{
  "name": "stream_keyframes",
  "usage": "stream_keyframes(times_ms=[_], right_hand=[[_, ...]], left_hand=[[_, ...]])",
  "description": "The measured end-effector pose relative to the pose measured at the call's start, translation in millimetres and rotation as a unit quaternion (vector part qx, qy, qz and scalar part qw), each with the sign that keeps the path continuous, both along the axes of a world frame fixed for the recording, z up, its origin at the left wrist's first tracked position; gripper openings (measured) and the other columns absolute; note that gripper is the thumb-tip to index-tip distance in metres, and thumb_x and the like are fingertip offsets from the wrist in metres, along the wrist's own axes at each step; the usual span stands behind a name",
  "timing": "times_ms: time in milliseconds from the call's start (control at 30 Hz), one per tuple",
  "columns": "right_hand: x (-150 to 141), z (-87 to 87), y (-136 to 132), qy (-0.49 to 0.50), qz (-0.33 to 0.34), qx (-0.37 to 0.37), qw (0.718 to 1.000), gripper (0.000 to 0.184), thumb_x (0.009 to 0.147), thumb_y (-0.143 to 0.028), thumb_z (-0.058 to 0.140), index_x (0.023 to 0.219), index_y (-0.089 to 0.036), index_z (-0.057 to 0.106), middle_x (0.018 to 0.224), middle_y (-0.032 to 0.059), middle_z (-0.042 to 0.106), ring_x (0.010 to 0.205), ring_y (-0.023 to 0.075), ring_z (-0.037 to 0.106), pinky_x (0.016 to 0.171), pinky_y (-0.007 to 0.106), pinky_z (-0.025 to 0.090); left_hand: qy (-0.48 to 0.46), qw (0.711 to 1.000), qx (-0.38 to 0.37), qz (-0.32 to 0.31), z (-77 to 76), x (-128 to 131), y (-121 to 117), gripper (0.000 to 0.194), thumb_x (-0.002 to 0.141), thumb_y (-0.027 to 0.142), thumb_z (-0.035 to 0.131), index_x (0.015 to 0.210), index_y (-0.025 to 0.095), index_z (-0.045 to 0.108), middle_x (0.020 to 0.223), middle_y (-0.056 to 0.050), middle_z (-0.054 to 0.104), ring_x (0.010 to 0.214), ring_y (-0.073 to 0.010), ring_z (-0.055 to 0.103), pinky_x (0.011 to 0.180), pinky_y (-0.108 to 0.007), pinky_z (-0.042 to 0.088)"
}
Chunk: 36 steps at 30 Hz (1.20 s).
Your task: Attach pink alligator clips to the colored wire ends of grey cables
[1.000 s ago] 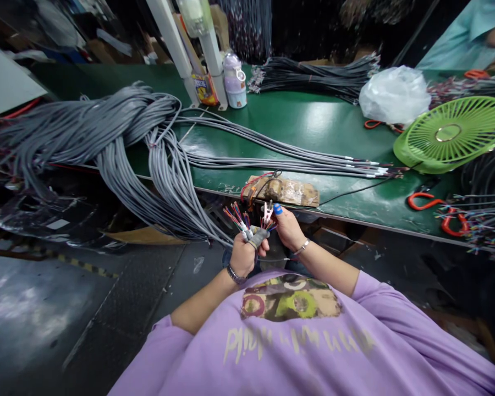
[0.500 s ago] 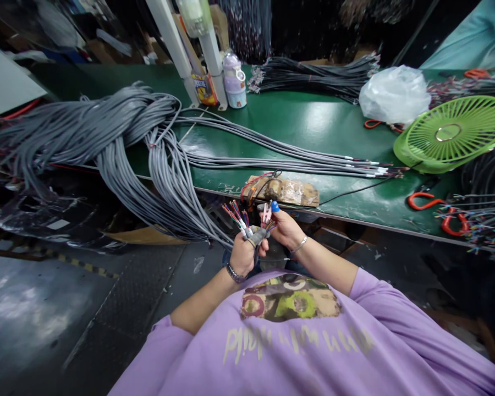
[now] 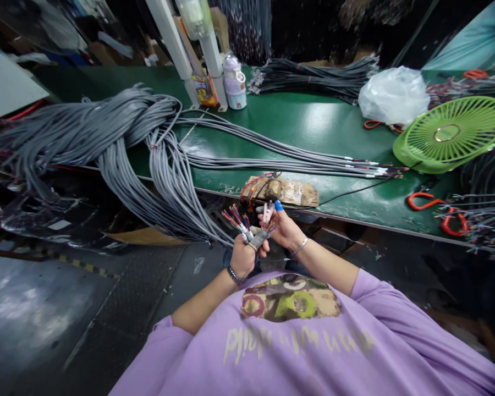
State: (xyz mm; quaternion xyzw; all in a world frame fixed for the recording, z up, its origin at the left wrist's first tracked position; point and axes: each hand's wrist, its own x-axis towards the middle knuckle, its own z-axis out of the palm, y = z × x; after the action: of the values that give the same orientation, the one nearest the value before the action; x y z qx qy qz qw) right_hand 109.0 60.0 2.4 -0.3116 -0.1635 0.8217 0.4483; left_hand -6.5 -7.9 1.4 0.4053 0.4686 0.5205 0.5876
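Note:
My left hand is closed around the stripped end of a grey cable, whose coloured wire ends fan out above the fist. Its thumb wears grey tape. My right hand, with a blue cap on one fingertip, pinches a small pink and white clip against some of those wires. Both hands hover just below the front edge of the green workbench, in front of a brown taped block with red and black leads.
A thick bundle of grey cables drapes over the bench's left edge. More cables lie across the bench. A green fan, a white plastic bag, orange-handled cutters, a bottle and black wire bundles stand around.
My right hand has shifted slightly around the clip and wires; both hands stay in nearly the same place. The person in light blue at the far right has moved out of view.

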Motion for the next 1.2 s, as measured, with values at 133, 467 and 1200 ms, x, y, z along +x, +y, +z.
stream_keyframes(times_ms=[133, 467, 1200], right_hand=[[5.2, -0.9, -0.3, 0.004, 0.012, 0.002, 1.000, 0.039, 0.082, -0.058, 0.057, 0.081, -0.019, 0.061, 0.072, 0.0012, 0.065, 0.058, 0.0119, 0.055, 0.056, 0.025, 0.046], [7.7, -10.2, 2.7, -0.036, -0.003, 0.067, 0.997, 0.025, 0.076, -0.041, 0.068, 0.085, -0.018, 0.067, 0.074, 0.0010, 0.066, 0.062, 0.0111, 0.056, 0.058, 0.023, 0.045], [2.8, -19.7, 7.7, -0.008, -0.018, 0.079, 0.997, 0.036, 0.075, -0.050, 0.070, 0.082, -0.016, 0.068, 0.066, 0.0006, 0.064, 0.057, 0.0105, 0.055, 0.057, 0.023, 0.046]], left_hand=[[0.013, 1.000, 0.018, -0.002, -2.0, -1.8, -5.8, 0.032, 0.078, 0.045, 0.065, 0.065, 0.016, 0.059, 0.052, 0.000, 0.062, 0.038, -0.0069, 0.050, 0.039, -0.019, 0.035], [-0.010, 1.000, -0.007, 0.021, -2.4, 0.1, -2.7, 0.029, 0.077, 0.042, 0.066, 0.069, 0.015, 0.061, 0.051, 0.001, 0.061, 0.036, -0.0063, 0.048, 0.037, -0.017, 0.034], [-0.021, 0.999, -0.032, 0.022, -5.4, 2.7, 2.9, 0.025, 0.075, 0.038, 0.068, 0.069, 0.014, 0.062, 0.049, 0.002, 0.059, 0.034, -0.0063, 0.047, 0.034, -0.016, 0.034]])
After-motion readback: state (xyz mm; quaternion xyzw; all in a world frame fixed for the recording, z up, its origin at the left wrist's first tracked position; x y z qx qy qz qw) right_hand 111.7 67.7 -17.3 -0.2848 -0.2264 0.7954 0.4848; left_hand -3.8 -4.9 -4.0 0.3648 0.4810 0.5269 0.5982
